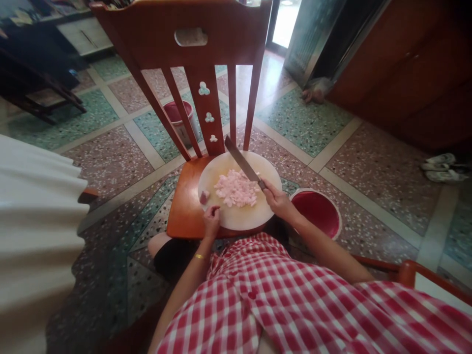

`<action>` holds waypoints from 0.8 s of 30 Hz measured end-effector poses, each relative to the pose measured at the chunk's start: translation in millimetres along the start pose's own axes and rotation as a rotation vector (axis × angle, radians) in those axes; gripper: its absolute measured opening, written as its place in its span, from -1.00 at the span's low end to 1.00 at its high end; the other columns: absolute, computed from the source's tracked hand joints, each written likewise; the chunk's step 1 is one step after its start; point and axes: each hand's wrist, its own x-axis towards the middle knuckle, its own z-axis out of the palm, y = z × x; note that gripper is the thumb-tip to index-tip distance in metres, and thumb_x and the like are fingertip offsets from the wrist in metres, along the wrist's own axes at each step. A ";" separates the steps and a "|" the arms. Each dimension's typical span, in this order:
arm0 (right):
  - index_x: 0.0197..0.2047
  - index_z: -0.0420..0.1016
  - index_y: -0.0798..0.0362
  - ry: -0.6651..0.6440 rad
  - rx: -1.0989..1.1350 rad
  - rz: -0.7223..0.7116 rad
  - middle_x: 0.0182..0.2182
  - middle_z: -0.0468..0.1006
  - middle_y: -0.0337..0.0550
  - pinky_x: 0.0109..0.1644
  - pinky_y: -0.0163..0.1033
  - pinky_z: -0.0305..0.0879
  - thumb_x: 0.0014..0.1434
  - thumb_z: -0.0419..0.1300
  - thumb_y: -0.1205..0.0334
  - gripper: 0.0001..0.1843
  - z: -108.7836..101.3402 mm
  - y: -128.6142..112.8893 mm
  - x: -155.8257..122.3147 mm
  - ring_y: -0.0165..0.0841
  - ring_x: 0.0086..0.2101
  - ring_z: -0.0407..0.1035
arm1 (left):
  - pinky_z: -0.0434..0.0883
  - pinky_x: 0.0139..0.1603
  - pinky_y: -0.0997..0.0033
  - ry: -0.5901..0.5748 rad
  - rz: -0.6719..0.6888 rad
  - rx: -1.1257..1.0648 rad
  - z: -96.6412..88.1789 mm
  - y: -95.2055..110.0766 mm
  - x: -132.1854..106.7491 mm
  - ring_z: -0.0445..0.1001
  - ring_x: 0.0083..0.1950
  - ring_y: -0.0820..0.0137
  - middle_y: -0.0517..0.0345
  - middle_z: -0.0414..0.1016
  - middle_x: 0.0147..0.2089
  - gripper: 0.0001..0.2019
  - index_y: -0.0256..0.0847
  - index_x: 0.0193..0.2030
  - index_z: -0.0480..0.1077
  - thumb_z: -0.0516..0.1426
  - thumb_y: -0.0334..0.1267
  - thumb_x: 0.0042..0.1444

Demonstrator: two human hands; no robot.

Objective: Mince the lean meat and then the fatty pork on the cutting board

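- Right hand (276, 195): fingers wrapped round the knife (242, 163) handle, beside the diced meat (236, 191) at the cutting board (241, 220)'s middle.
- Left hand (211, 220): fingers curled at the near-left edge, cannot tell if pinching; meat chunk (204, 197) just beyond.

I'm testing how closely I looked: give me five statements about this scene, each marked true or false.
1. The right hand holds a long metal knife. True.
2. Diced pale-pink pieces lie on a round white board. True.
3. The board rests on the floor. False: it rests on a reddish-brown wooden chair.
4. Both hands hold the knife. False: the left hand is apart from it.
5. A round red-lined bucket stands on the floor. True.
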 end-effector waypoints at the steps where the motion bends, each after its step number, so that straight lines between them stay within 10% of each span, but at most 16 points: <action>1: 0.28 0.06 -0.03 0.009 -0.020 0.007 0.08 0.37 -0.17 0.06 -0.18 0.25 0.28 -0.14 0.11 -0.49 1.1 -1.5 0.8 -0.26 0.03 0.30 | 0.35 -0.21 0.44 0.004 0.002 0.000 0.2 -0.4 0.1 0.42 -0.31 0.42 0.15 0.45 -0.39 -0.82 -0.26 -0.35 0.42 0.02 -0.28 -0.01; 6: 0.20 0.23 -0.03 -0.178 -0.172 0.172 -0.01 0.46 -0.10 0.01 -0.13 0.29 0.24 -0.07 0.15 -0.53 3.8 -0.1 8.6 -0.18 -0.04 0.37 | 0.35 -0.19 0.43 -0.006 0.021 0.021 -0.4 -2.4 1.0 0.42 -0.30 0.41 0.14 0.45 -0.38 -0.82 -0.25 -0.35 0.42 0.02 -0.27 -0.01; 12: 0.28 0.03 -0.10 0.013 -0.057 -0.012 0.10 0.35 -0.20 0.07 -0.19 0.23 0.27 -0.13 0.10 -0.48 -3.8 -3.6 17.0 -0.28 0.07 0.25 | 0.36 -0.19 0.42 -0.005 0.021 0.038 -0.6 -4.2 1.3 0.41 -0.30 0.41 0.14 0.45 -0.38 -0.82 -0.24 -0.35 0.41 0.01 -0.27 0.00; 17: 0.19 0.23 -0.03 -0.153 -0.136 0.157 -0.03 0.48 -0.14 -0.01 -0.19 0.31 0.24 -0.08 0.13 -0.53 5.4 7.5 17.8 -0.25 -0.06 0.38 | 0.36 -0.19 0.44 -0.005 0.016 0.047 -1.3 -2.7 0.2 0.42 -0.30 0.41 0.15 0.45 -0.38 -0.82 -0.23 -0.35 0.42 0.02 -0.27 -0.01; 24: 0.27 0.06 -0.06 -0.038 -0.089 0.043 0.11 0.34 -0.17 0.05 -0.22 0.25 0.27 -0.13 0.12 -0.49 4.3 0.4 15.4 -0.27 0.02 0.30 | 0.36 -0.19 0.42 0.010 -0.007 0.065 -0.8 0.7 1.1 0.42 -0.31 0.41 0.15 0.45 -0.38 -0.82 -0.24 -0.35 0.41 0.02 -0.26 -0.01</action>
